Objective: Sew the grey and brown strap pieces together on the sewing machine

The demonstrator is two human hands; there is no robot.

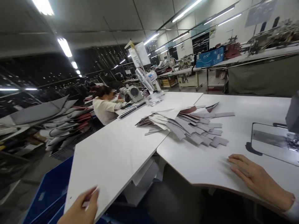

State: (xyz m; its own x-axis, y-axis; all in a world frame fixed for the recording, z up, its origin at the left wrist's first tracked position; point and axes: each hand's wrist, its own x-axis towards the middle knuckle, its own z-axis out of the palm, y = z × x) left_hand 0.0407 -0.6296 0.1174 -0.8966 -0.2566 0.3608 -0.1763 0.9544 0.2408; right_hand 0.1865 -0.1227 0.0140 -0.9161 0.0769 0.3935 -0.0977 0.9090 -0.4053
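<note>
My left hand [81,207] is over the near left corner of the white table [105,155], its fingers loosely curled with a gap behind the thumb. Nothing shows in it, though the fingertips are a little blurred. Over the right-hand tabletop [182,165], my right hand [254,177] stretches out its fingers and holds nothing. Beyond it lies a loose, fanned heap of cut strips [184,124], mostly grey with some brown-red undersides, across the seam of the two tops. Part of a sewing machine [293,115] shows at the right edge.
Blue bins [51,186] stand below the table's left edge. A gap with white material [144,174] opens between the tabletops. A co-worker [105,105] sits at a machine farther back, near a white fan [149,81]. Grey and red pieces [70,121] are stacked at left.
</note>
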